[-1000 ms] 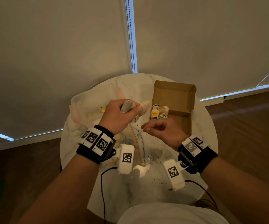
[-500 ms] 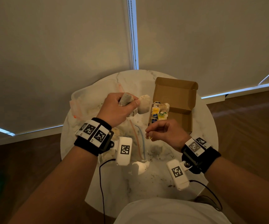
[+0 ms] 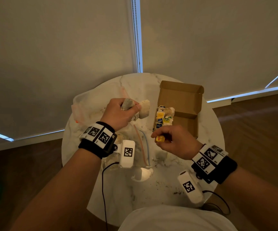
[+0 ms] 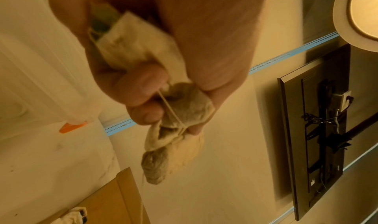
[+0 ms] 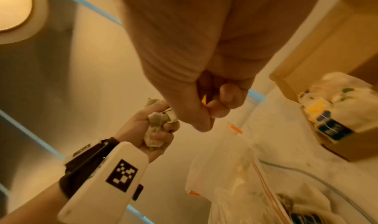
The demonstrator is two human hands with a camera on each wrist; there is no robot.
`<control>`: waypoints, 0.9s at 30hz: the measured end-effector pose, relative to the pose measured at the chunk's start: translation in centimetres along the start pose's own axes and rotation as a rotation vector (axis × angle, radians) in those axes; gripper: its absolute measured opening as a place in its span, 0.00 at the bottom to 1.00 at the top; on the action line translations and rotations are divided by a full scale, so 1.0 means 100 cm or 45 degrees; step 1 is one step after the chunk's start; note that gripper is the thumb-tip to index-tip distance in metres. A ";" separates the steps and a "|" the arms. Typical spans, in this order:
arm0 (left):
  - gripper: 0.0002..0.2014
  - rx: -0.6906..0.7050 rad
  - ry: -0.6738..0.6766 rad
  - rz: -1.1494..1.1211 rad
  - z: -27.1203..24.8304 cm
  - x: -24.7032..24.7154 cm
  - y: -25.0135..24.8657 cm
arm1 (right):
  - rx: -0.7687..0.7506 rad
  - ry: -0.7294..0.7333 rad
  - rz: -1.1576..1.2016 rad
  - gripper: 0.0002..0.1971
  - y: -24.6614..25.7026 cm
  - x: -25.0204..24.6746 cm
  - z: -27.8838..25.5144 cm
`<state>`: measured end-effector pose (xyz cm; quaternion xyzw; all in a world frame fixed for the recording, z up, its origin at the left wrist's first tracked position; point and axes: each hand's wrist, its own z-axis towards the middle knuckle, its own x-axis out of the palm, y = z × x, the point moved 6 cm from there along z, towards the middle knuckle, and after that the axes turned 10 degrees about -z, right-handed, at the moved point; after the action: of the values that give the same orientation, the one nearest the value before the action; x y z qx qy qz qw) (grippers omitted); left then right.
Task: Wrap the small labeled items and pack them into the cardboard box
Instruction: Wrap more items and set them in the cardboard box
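The left hand [image 3: 118, 114] is held above the middle of the round tabletop [image 3: 206, 130], fingers curled tight round a bunch of tea bags [image 3: 144, 108]; the left wrist view shows a thin string [image 4: 171, 112] stretched across the bunch [image 4: 180, 114] and caught under a fingertip, probably so the loose bags hang together while the string is wound about them. The right hand [image 3: 173, 142] sits lower and just off to the right, thumb and fingers pinching a small yellow tag [image 3: 160, 139], which looks like the labeled end of that same string, kept apart from the bunch so the string stays taut; whether the two are truly joined cannot be told. The box [image 3: 181, 104] stands open at the far right of the tabletop, lid flap raised, and several wrapped bags with blue, yellow and green labels [image 3: 161, 117] already fill its near left corner, so the packing seems well begun, with room left on its right side. Clear zip bags [image 3: 141, 144] lie toward the near edge under the wrists, one holding more items [image 5: 302, 208], likely the supply not yet wrapped. Crumbs speckle the tabletop near its front edge.
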<state>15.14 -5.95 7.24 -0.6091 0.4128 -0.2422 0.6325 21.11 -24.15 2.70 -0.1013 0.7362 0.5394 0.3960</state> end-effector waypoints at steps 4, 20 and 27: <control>0.08 -0.036 0.008 0.033 -0.001 0.000 0.009 | -0.243 -0.069 -0.268 0.12 0.022 -0.017 0.002; 0.05 0.024 0.377 0.143 -0.018 0.020 -0.001 | -0.224 -0.263 0.137 0.07 0.041 -0.074 0.044; 0.02 0.072 0.398 0.151 -0.021 0.019 -0.009 | 0.032 -0.208 0.643 0.06 0.014 -0.052 0.051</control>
<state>14.62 -8.81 7.84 -0.5206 0.5342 -0.3077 0.5907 26.15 -20.62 6.81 0.1345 0.7105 0.6182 0.3081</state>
